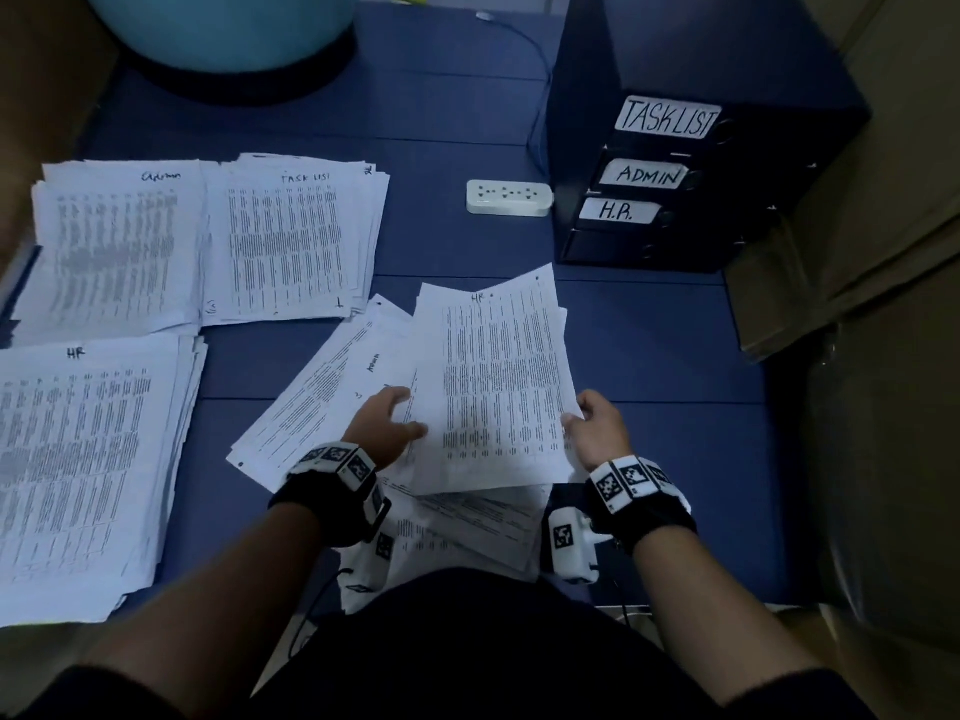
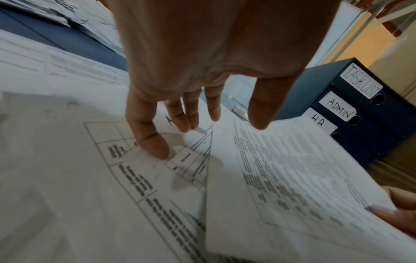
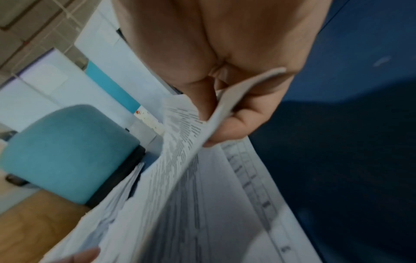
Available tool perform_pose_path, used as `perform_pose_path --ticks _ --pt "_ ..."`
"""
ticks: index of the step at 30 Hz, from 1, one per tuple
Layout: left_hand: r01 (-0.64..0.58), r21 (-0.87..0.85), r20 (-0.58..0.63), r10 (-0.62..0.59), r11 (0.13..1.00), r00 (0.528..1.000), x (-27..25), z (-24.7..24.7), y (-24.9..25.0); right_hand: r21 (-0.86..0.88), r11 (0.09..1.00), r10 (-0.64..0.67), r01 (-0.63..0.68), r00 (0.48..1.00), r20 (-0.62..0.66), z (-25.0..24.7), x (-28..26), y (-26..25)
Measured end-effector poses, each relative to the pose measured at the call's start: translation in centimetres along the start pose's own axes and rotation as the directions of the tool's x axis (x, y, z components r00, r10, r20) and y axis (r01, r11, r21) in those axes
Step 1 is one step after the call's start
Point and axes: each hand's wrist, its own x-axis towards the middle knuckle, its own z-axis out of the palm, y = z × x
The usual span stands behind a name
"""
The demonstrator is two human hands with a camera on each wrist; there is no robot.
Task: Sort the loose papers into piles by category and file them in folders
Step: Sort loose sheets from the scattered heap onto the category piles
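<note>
Near the stacked folders [image 1: 670,184], on the blue worktop [image 1: 649,356], the right hand [image 1: 597,428] pinches the HR sheet [image 1: 498,387] at its edge above the loose papers [image 1: 332,376], where the left hand [image 1: 384,423] rests with fingers [image 2: 148,135] relaxed, gripping nothing.

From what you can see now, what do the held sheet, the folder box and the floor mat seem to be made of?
Held sheet: thin matte printer paper; it bends where the right hand pinches it.
Folder box: probably dark board with a slight sheen; white paper labels are stuck on.
Floor mat: blue, matte, joined in panels by seams; perhaps foam or vinyl, I cannot tell.
</note>
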Motion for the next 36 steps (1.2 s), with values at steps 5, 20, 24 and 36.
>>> perform_pose_path --ticks 5,20,24,36 --pt "0.057 -0.322 -0.021 -0.067 0.945 0.998 -0.7 -0.9 1.6 0.268 0.962 -0.069 0.041 0.993 0.093 -1.2 -1.3 -0.9" --pt "0.027 -0.255 -0.525 -0.162 0.966 0.836 -2.8 -8.6 -3.6 -0.135 0.991 0.022 -0.026 0.999 -0.03 3.5 -0.1 0.0" --pt "0.041 -0.268 -0.523 -0.181 0.962 0.833 -3.5 -9.5 -5.3 -0.307 0.946 0.085 -0.107 0.993 -0.085 5.6 -0.8 0.1" --pt "0.021 -0.304 -0.509 -0.181 0.953 0.842 -3.7 -8.3 -4.5 -0.202 0.974 0.083 -0.104 0.99 -0.11 5.3 -0.9 -0.1"
